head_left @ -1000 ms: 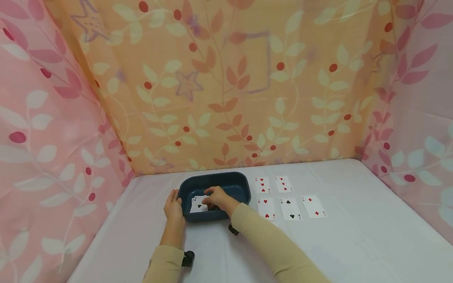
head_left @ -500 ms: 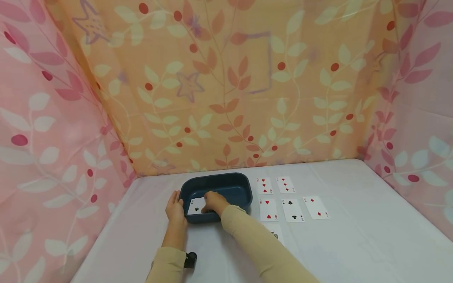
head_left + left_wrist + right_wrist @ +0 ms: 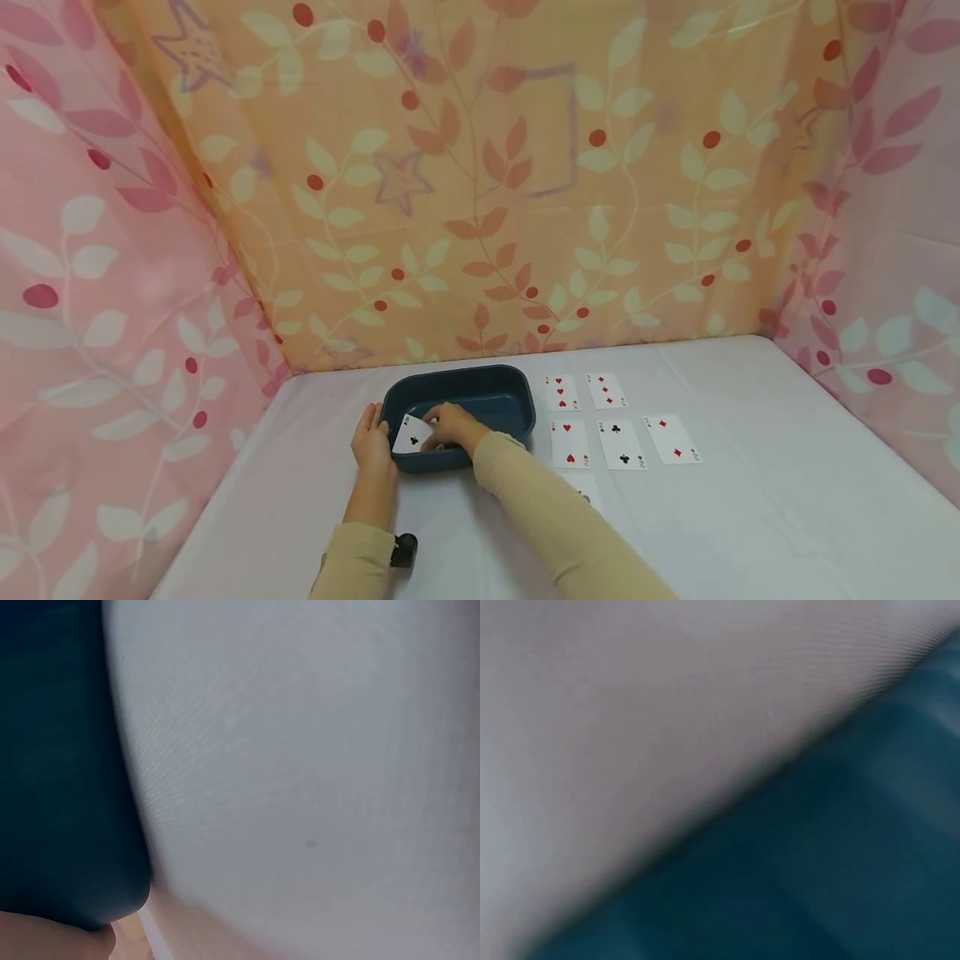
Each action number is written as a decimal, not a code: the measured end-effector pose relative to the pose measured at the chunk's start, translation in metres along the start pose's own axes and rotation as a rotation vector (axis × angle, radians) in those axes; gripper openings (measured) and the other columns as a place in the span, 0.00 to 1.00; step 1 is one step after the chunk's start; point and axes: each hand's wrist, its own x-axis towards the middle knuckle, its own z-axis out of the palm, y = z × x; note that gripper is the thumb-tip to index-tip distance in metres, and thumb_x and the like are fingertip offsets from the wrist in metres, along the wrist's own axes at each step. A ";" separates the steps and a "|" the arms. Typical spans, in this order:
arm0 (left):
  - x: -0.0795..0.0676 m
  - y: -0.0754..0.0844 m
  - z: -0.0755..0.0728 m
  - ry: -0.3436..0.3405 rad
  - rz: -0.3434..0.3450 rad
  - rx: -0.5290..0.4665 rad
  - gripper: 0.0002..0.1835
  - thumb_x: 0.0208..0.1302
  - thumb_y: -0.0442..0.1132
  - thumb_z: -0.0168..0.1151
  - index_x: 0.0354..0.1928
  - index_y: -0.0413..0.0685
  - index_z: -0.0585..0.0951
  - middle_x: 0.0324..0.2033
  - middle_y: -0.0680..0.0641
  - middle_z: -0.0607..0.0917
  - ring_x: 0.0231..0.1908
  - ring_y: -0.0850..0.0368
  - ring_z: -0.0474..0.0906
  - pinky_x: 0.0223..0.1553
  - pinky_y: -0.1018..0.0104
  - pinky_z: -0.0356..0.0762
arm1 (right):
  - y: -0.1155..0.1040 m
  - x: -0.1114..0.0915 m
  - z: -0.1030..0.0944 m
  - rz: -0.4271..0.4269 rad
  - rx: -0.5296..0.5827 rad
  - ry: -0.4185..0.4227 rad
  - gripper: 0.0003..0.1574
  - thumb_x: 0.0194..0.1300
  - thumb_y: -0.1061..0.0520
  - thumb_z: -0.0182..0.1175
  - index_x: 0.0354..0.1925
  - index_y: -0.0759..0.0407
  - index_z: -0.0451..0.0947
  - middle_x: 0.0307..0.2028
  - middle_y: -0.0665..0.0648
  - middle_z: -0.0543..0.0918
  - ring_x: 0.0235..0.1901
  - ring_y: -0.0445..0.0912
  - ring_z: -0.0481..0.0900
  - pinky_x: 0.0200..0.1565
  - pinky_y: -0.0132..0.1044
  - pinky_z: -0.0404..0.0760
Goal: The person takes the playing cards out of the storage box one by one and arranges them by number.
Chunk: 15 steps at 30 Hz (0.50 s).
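Observation:
A dark blue rectangular bin (image 3: 517, 398) stands on the white table. My left hand (image 3: 371, 446) lies against its left wall, fingers mostly straight. In the left wrist view the bin's dark wall (image 3: 60, 765) shows, with a bit of a finger (image 3: 52, 937) at its lower corner. Inside the bin, at the front left, is a playing card (image 3: 409, 435) with a black club on it. My right hand (image 3: 455, 427) reaches in and pinches the card's right side. Part of the card is hidden by the fingers. The right wrist view shows only blurred bin wall (image 3: 817, 847) and tablecloth.
Right of the bin, cards lie face up in rows: a three of hearts (image 3: 561, 392), a three of diamonds (image 3: 606, 390), a two of hearts (image 3: 570, 444), a two of clubs (image 3: 622, 445) and a two of diamonds (image 3: 672, 440). Another card (image 3: 585, 483) is partly under the right sleeve.
My right hand has moved left and lower within the bin. The club card has turned and tilted. A card near the right forearm has come into view. The left hand stays at the bin.

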 end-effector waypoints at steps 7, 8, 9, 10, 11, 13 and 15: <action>-0.002 -0.001 -0.001 -0.014 -0.014 -0.011 0.29 0.73 0.22 0.33 0.75 0.36 0.51 0.73 0.41 0.57 0.72 0.51 0.51 0.71 0.63 0.49 | 0.002 -0.003 -0.005 -0.040 0.240 0.062 0.17 0.51 0.66 0.72 0.42 0.64 0.81 0.40 0.60 0.82 0.40 0.51 0.78 0.43 0.41 0.78; -0.001 -0.002 -0.001 -0.016 -0.014 -0.008 0.29 0.73 0.22 0.33 0.75 0.36 0.51 0.73 0.41 0.57 0.72 0.51 0.50 0.71 0.63 0.49 | 0.003 -0.003 -0.007 -0.030 0.293 0.061 0.16 0.52 0.68 0.71 0.41 0.65 0.81 0.38 0.60 0.82 0.37 0.50 0.79 0.38 0.40 0.79; -0.001 -0.002 -0.001 -0.018 -0.015 -0.003 0.29 0.73 0.23 0.33 0.75 0.37 0.51 0.73 0.41 0.57 0.72 0.52 0.50 0.71 0.63 0.49 | 0.003 -0.004 -0.008 -0.011 0.350 0.056 0.15 0.53 0.68 0.69 0.42 0.65 0.81 0.35 0.59 0.82 0.34 0.49 0.80 0.34 0.39 0.78; -0.001 -0.002 -0.001 -0.018 -0.015 0.003 0.29 0.73 0.22 0.34 0.75 0.37 0.51 0.73 0.41 0.57 0.72 0.52 0.51 0.71 0.63 0.49 | 0.004 -0.005 -0.010 0.012 0.408 0.050 0.14 0.54 0.69 0.68 0.42 0.65 0.81 0.34 0.58 0.82 0.32 0.49 0.81 0.32 0.38 0.78; -0.001 -0.002 -0.001 -0.016 -0.013 0.009 0.29 0.73 0.22 0.34 0.75 0.37 0.52 0.73 0.41 0.57 0.72 0.52 0.51 0.71 0.63 0.49 | 0.004 -0.005 -0.012 0.032 0.462 0.043 0.14 0.55 0.70 0.67 0.42 0.66 0.80 0.33 0.58 0.83 0.32 0.49 0.82 0.31 0.38 0.78; 0.000 -0.002 -0.001 -0.010 -0.007 0.026 0.29 0.72 0.22 0.34 0.75 0.37 0.52 0.72 0.41 0.58 0.72 0.52 0.51 0.71 0.63 0.49 | 0.005 -0.008 -0.017 0.079 0.565 0.023 0.13 0.58 0.70 0.64 0.43 0.66 0.80 0.31 0.57 0.83 0.31 0.51 0.84 0.30 0.39 0.80; 0.001 -0.002 -0.002 -0.001 0.000 0.036 0.29 0.72 0.22 0.35 0.74 0.37 0.53 0.72 0.41 0.59 0.72 0.52 0.52 0.71 0.63 0.50 | 0.006 -0.010 -0.021 0.112 0.646 0.012 0.13 0.60 0.70 0.63 0.45 0.67 0.80 0.31 0.57 0.83 0.31 0.51 0.83 0.31 0.40 0.81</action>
